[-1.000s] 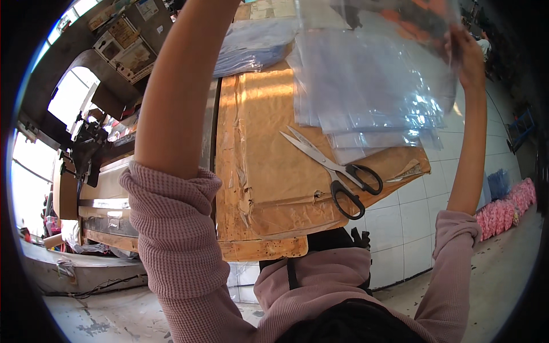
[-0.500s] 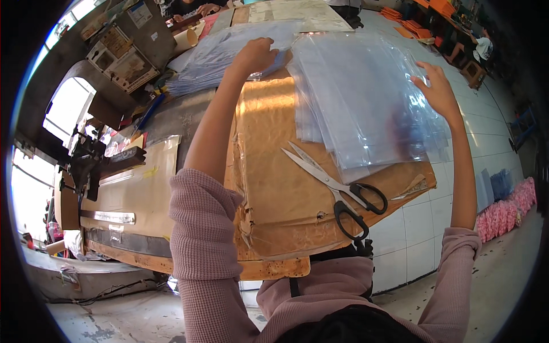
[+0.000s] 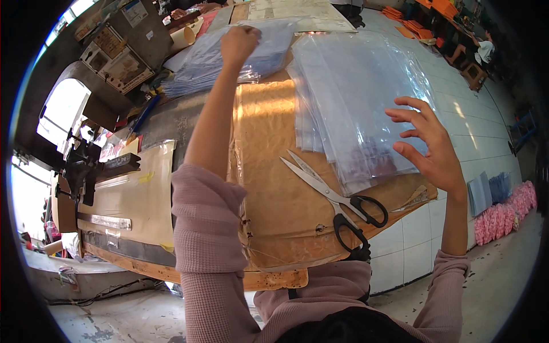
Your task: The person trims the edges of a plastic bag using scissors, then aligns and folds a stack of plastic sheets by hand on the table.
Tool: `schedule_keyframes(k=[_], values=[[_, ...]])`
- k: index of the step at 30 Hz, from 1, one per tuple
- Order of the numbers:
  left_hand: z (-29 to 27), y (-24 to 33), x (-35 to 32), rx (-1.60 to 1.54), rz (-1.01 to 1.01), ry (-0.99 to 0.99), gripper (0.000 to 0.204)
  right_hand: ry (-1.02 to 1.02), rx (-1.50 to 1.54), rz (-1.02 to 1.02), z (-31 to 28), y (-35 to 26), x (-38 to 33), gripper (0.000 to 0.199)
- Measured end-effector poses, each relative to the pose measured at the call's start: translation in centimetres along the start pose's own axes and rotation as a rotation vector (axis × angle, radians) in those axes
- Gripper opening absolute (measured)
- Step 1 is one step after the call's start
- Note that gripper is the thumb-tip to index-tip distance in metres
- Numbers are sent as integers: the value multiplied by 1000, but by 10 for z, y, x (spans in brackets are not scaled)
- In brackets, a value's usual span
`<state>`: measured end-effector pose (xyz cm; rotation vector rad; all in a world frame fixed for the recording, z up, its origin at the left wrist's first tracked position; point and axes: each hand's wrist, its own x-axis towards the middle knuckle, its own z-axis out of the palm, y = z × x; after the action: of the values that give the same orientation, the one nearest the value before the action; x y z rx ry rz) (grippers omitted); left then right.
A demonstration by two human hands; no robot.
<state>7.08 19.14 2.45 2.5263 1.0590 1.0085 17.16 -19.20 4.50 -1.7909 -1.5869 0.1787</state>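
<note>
My left hand [image 3: 239, 44] is over the far left stack of clear bluish plastic sleeves [image 3: 197, 71]. Its fingers are curled in, and what they may pinch is hidden. Another pile of larger clear plastic sleeves [image 3: 360, 97] lies fanned unevenly on the brown-covered table [image 3: 269, 211], right of the first. Above that pile's near right corner, my right hand [image 3: 432, 146] is open with fingers spread and nothing in it. Black-handled scissors [image 3: 323, 188] lie with blades parted in front of the larger sleeves, touched by neither hand.
A black metal clamp-like device [image 3: 91, 168] stands at the left beside a tan board [image 3: 137, 200]. Cardboard tubing [image 3: 182, 38] lies at the far left. Pink bundles [image 3: 503, 214] sit on the floor at right. A person [image 3: 483, 51] is seated far right.
My right hand has come off the right edge of the larger pile, moving nearer me, its fingers spreading. My left hand has shifted slightly left and away over the other stack.
</note>
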Motion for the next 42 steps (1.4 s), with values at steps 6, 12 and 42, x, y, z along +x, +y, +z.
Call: schedule_keyframes(k=[6,12,42], values=[[-97,27,-55,-102,395,343,22,-4,172,27,2,-8,-15,41],[-186,68,-248,-58,821,-70,16,376,-92,-206,37,-45,-44,39],[-104,122,-434,-113,108,168,25,-150,806,401,124,-110,-124,15]])
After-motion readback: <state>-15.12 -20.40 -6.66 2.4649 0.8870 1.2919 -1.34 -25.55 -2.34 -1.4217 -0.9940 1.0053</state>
